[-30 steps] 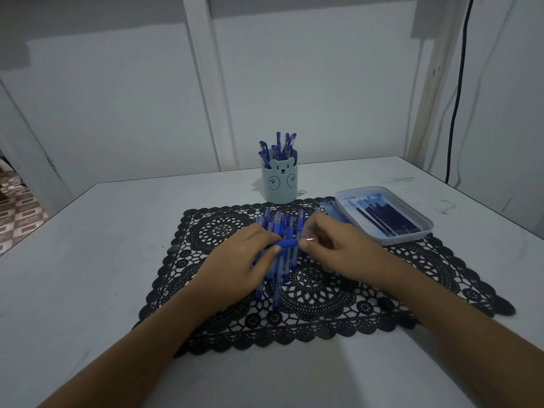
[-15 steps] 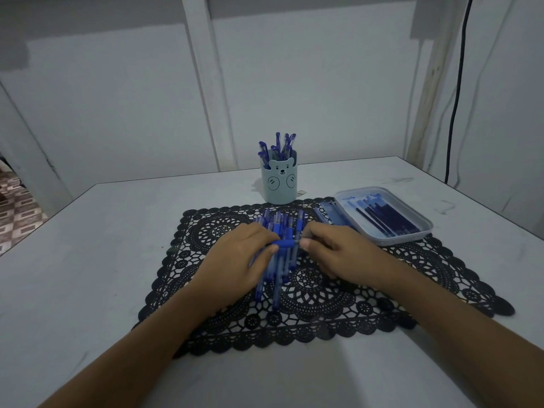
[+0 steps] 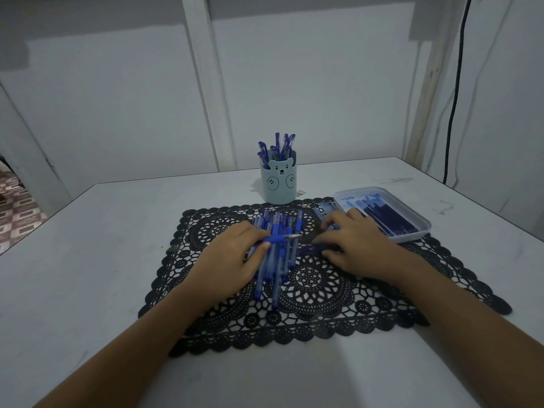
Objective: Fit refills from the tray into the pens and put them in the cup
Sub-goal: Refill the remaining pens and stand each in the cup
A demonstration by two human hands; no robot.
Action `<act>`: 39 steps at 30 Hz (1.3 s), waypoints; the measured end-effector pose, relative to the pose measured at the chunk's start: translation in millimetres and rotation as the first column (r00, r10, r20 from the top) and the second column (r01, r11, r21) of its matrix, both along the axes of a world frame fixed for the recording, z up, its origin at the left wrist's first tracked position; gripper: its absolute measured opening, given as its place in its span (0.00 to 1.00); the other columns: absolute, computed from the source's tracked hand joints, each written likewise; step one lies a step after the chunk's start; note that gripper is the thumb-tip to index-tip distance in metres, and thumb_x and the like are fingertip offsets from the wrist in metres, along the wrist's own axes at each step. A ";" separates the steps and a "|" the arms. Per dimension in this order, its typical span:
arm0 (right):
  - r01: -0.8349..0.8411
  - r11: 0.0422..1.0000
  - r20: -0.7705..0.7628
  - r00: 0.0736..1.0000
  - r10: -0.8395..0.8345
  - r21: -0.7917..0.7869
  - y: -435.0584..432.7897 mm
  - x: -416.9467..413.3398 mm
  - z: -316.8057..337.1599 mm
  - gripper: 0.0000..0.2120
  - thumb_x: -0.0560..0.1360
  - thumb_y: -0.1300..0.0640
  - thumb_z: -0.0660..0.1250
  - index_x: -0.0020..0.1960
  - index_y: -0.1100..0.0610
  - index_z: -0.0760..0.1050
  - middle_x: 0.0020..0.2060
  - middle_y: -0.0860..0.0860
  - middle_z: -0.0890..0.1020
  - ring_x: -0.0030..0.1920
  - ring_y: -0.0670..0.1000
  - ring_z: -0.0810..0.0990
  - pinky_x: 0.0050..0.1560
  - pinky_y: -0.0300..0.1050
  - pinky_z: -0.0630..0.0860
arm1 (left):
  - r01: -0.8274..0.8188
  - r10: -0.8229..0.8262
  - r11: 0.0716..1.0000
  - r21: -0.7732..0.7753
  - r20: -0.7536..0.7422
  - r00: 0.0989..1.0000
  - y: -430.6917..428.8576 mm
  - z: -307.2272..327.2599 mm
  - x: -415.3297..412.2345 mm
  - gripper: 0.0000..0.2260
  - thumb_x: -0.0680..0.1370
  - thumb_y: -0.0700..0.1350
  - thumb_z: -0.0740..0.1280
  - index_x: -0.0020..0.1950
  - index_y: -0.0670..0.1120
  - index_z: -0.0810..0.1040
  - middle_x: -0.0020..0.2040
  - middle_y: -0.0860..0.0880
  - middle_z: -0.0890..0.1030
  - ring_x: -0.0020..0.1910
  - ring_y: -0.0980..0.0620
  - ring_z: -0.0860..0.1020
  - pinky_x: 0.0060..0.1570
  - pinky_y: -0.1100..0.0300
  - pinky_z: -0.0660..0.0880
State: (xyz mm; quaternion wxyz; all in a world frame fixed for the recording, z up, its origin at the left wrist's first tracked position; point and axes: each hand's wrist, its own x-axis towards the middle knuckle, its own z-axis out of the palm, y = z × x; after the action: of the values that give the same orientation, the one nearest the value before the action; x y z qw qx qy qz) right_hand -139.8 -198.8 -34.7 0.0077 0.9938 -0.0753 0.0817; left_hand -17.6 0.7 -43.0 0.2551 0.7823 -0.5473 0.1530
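Pinching a pen point(image 3: 278, 238), the left hand point(image 3: 232, 257) fingers curl; right hand point(image 3: 357, 242) fingers seem half-curled, their hold unclear

White table point(image 3: 88, 260), black lace mat point(image 3: 318, 290), bear cup point(image 3: 278, 184), tray point(image 3: 410, 237) at right

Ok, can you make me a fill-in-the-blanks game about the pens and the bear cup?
1. The cup has a ____ face on its front.
2. The loose pens lie in a pile on the ____ lace mat.
3. The left hand holds a pen by its ____ grip.
4. The tray of refills sits on the ____ side of the table.

Missing words: bear, black, blue, right.
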 end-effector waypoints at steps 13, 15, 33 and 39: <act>-0.175 0.800 0.287 0.958 0.004 0.573 12.0 -2.1 11.2 0.07 0.76 0.54 0.63 0.48 0.51 0.80 0.37 0.53 0.81 0.28 0.41 0.67 0.31 0.33 0.65 | -0.006 0.006 1.000 0.012 -0.022 1.000 1.0 -0.8 1.0 0.21 0.75 0.56 0.52 0.56 0.45 0.77 0.45 0.54 0.75 0.44 0.60 0.71 0.44 0.74 0.65; -0.181 0.784 0.290 0.957 0.002 0.593 13.2 -1.0 10.3 0.07 0.76 0.54 0.64 0.49 0.52 0.80 0.39 0.54 0.81 0.28 0.41 0.67 0.31 0.33 0.65 | 0.001 -0.001 1.000 0.014 -0.028 1.000 1.0 -0.8 0.9 0.21 0.75 0.56 0.52 0.56 0.45 0.77 0.45 0.54 0.76 0.44 0.60 0.72 0.44 0.74 0.65; -0.364 0.756 0.408 0.902 0.141 0.544 26.6 1.9 7.1 0.08 0.75 0.58 0.66 0.52 0.56 0.80 0.39 0.37 0.77 0.39 0.34 0.75 0.39 0.27 0.69 | 0.126 -0.105 0.989 0.071 -0.250 0.963 -1.7 6.9 -3.5 0.11 0.79 0.47 0.58 0.37 0.55 0.71 0.32 0.56 0.71 0.32 0.60 0.70 0.32 0.67 0.63; -0.352 0.791 0.439 0.890 0.119 0.500 30.1 6.1 9.8 0.08 0.75 0.55 0.66 0.51 0.55 0.80 0.39 0.44 0.81 0.40 0.41 0.76 0.38 0.32 0.71 | 0.067 -0.069 0.997 0.028 0.081 0.994 -0.9 14.4 -6.1 0.20 0.77 0.56 0.55 0.61 0.47 0.75 0.49 0.54 0.78 0.46 0.59 0.75 0.47 0.69 0.70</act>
State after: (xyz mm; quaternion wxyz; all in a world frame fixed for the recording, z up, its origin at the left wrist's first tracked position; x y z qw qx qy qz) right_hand -133.7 -168.7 -24.8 -0.3130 0.9159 0.0309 0.2495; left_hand -23.7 -0.2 -28.7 0.2277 0.7592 -0.5857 0.1695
